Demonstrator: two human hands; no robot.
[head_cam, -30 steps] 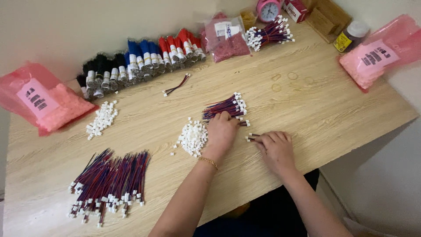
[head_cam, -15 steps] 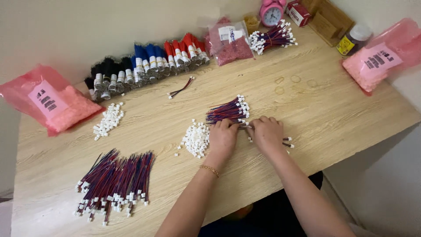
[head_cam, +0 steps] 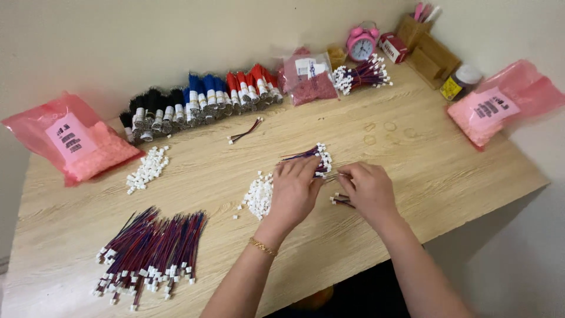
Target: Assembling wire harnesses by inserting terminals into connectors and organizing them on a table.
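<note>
Item: wire-and-connector work on a wooden desk (head_cam: 447,176), catalogued with the small heap of white connector housings (head_cam: 259,195) as landmark.

- Left hand (head_cam: 296,189): laid just right of the heap, fingers curled narrow and meeting the right hand; what is pinched cannot be told for certain, though thin wire ends are seen between the two hands.
- Right hand (head_cam: 366,188): just right of the left hand, fingers closed on the same thin wire ends (head_cam: 331,175).
- Small bundle of red-and-blue wires (head_cam: 311,156) with white ends: above and right of the heap, partly covered by the left hand.
- A few short wired pieces (head_cam: 340,200): right of the heap, under the right hand's edge.
- Large spread of red-and-blue wires with white plugs (head_cam: 150,253): well left of and below the heap. These are judged to be finished pieces, so a good share of the work appears done.
- Second small heap of white housings (head_cam: 147,169): well left of the landmark.
- Single loose wire pair (head_cam: 246,131): above the heap.
- Row of black, blue and red wire bundles (head_cam: 200,101): far above the heap, along the wall; judged unused stock, so much is left.
- Pink bags (head_cam: 76,144), (head_cam: 500,109): far left and far right.
- Pink alarm clock (head_cam: 361,42): far above right.
</note>
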